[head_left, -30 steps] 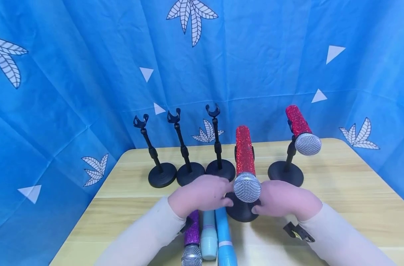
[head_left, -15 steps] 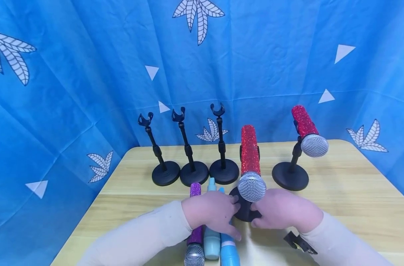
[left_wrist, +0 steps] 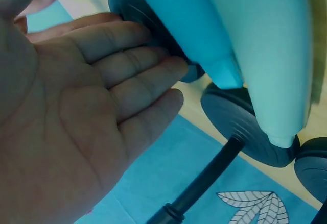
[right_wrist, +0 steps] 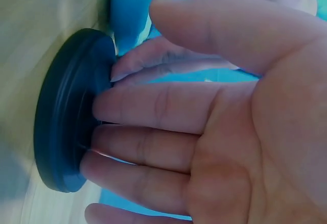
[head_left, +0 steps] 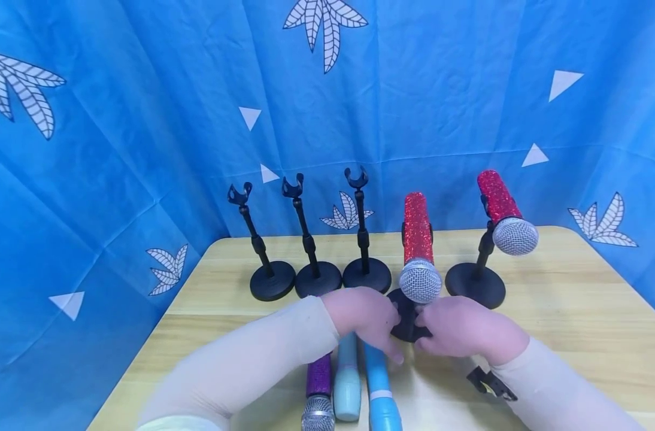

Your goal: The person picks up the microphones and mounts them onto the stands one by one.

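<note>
now, five stands and five microphones on the table (head_left: 564,311), and both hands are at one base! the left hand (head_left: 367,314) has its grip uncurled, four fingers laid straight side by side, nothing held, at the left edge of the near stand (head_left: 403,326); whether it touches, i can't tell. over on the other side, the right hand (head_left: 462,326) has a flat grip too, fingers straight, tips against that same base, clasping nothing. up top sits the near red microphone (head_left: 417,227), silver head towards the person. red number two, the far red microphone (head_left: 499,194), rides the right-hand stand (head_left: 475,285), farther back. three more in a row on the left: the outer stand (head_left: 272,281), the middle stand (head_left: 318,278), the inner stand (head_left: 367,275). and three microphones lying together, partly under the left arm: one purple microphone (head_left: 319,383), one pale teal microphone (head_left: 347,389), one bright blue microphone (head_left: 379,383).
</note>
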The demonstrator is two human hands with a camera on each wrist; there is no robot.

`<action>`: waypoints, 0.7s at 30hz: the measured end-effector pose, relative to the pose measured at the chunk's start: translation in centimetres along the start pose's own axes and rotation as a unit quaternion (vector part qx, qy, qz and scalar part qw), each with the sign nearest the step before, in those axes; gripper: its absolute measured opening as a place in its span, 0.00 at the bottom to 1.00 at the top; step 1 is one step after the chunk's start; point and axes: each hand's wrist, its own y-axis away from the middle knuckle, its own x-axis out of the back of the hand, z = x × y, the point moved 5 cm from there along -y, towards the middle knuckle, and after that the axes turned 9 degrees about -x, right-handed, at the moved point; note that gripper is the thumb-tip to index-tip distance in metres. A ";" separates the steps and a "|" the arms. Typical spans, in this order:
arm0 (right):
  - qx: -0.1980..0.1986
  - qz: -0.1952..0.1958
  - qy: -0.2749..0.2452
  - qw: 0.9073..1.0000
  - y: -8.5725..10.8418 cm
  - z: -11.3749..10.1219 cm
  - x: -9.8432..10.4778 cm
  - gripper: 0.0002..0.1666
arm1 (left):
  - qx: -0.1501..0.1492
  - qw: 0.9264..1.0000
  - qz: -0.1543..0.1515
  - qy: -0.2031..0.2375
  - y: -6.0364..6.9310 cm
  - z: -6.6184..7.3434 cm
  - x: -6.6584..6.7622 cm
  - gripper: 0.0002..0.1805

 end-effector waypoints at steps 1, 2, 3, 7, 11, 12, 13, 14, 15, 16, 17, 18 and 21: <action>-0.002 0.002 -0.002 1.000 -0.2 0.3 0.0 0.12 | 0.000 1.000 -0.001 -0.001 -0.4 -0.2 0.2 0.40; -0.004 0.004 -0.004 1.000 -0.4 0.7 0.0 0.13 | 0.001 1.000 -0.003 0.003 -0.8 -0.4 0.4 0.41; -0.004 0.006 -0.004 1.000 -0.6 1.0 0.0 0.14 | 0.000 1.000 -0.002 0.003 -1.2 -0.6 0.6 0.41; -0.002 0.004 -0.012 1.000 -1.3 2.3 -0.1 0.21 | 0.015 0.999 0.006 0.029 -2.4 -1.4 1.2 0.39; -0.002 -0.005 -0.019 1.000 -1.7 3.5 -0.2 0.28 | 0.031 0.998 0.017 0.059 -3.2 -2.0 1.8 0.35; -0.004 -0.005 -0.023 1.000 -1.7 3.8 -0.2 0.28 | 0.032 0.997 0.019 0.065 -3.4 -2.0 1.9 0.34; -0.005 -0.005 -0.025 1.000 -1.8 4.0 -0.2 0.29 | 0.034 0.997 0.019 0.066 -3.6 -2.1 2.0 0.34; -0.006 -0.002 -0.027 1.000 -1.9 4.3 -0.2 0.29 | 0.032 0.997 0.020 0.065 -3.9 -2.2 2.1 0.34; -0.008 0.000 -0.031 0.999 -1.9 4.5 -0.2 0.29 | 0.031 0.997 0.020 0.064 -4.1 -2.3 2.2 0.34; -0.010 0.003 -0.037 0.999 -2.0 4.8 -0.2 0.30 | 0.032 0.997 0.021 0.065 -4.3 -2.3 2.3 0.34; -0.011 0.006 -0.042 0.999 -2.0 5.0 -0.2 0.29 | 0.034 0.997 0.020 0.066 -4.5 -2.4 2.3 0.34; -0.010 0.011 -0.047 0.999 -2.1 5.1 -0.2 0.29 | 0.036 0.997 0.017 0.063 -4.7 -2.5 2.4 0.35; -0.013 0.023 -0.061 0.998 -2.3 5.7 -0.4 0.29 | 0.043 0.997 0.014 0.063 -5.3 -2.7 2.5 0.34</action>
